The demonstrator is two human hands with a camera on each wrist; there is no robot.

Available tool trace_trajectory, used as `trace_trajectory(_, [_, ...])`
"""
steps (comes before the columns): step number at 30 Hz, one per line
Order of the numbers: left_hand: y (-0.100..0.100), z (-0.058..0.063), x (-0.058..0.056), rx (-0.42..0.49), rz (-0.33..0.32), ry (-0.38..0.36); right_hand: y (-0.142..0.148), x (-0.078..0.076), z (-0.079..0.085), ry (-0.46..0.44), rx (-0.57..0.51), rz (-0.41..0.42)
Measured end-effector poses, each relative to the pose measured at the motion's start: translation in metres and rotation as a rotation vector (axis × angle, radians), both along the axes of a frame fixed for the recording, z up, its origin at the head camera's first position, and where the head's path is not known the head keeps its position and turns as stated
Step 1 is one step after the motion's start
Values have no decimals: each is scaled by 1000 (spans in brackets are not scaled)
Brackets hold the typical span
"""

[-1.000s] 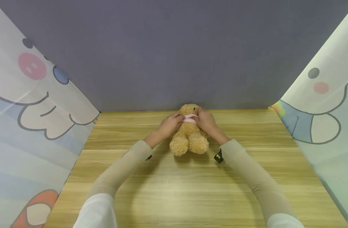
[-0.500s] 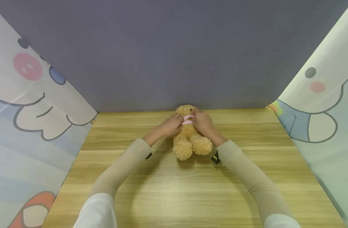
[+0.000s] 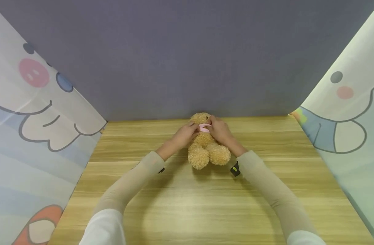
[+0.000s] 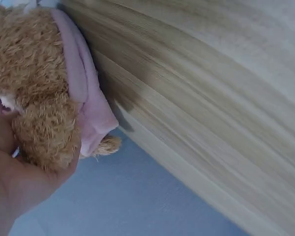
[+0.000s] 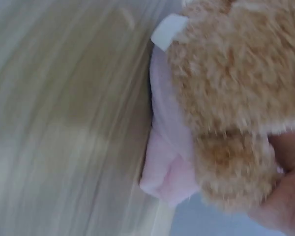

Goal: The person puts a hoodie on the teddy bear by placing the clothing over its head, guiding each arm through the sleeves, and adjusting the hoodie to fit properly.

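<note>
A curly tan teddy bear [image 3: 204,139] lies on its back on the table, feet towards me. A soft pink garment [image 3: 205,129] crosses its chest. My left hand [image 3: 187,133] pinches the garment's left edge at the chest, and my right hand [image 3: 220,130] pinches the right edge across from it. In the left wrist view the pink cloth [image 4: 91,110] runs under the bear's side, with the thumb and fingers around the plush arm [image 4: 46,132]. From the right wrist, the other plush arm [image 5: 233,169] lies against my hand, and a white tag [image 5: 168,32] sticks out.
The wood-grain table [image 3: 180,207] ends at a grey panel [image 3: 193,61] just behind the bear's head. Cartoon-printed curtains [image 3: 18,143] hang along both sides. Black wrist devices [image 3: 235,169] show beneath the sleeves.
The bear's legs have shifted slightly to the right. The pink strips between the hands now sit closer together. Both hands keep their pinch at the chest with small movements.
</note>
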State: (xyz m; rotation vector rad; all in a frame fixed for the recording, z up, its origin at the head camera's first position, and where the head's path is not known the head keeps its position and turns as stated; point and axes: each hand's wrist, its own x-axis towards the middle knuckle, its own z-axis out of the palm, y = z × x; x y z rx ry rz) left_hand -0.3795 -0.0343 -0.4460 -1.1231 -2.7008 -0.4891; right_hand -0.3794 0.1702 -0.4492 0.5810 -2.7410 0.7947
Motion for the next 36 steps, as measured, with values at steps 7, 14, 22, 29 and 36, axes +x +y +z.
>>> trace_trajectory(7, [5,-1,-8,-105,104,60,12,5,4,-27,-24,194])
trace_trajectory(14, [3,13,-18,98,103,-279,1,7,8,-1,95,112])
trace_trajectory(22, [-9,10,-27,368,56,-710,-4,5,16,-199,26,115])
trace_trajectory(29, [-12,11,-25,358,-40,-781,4,3,19,-421,-114,178])
trace_trajectory(36, [-10,5,-25,295,-82,-611,11,2,19,-556,-281,203])
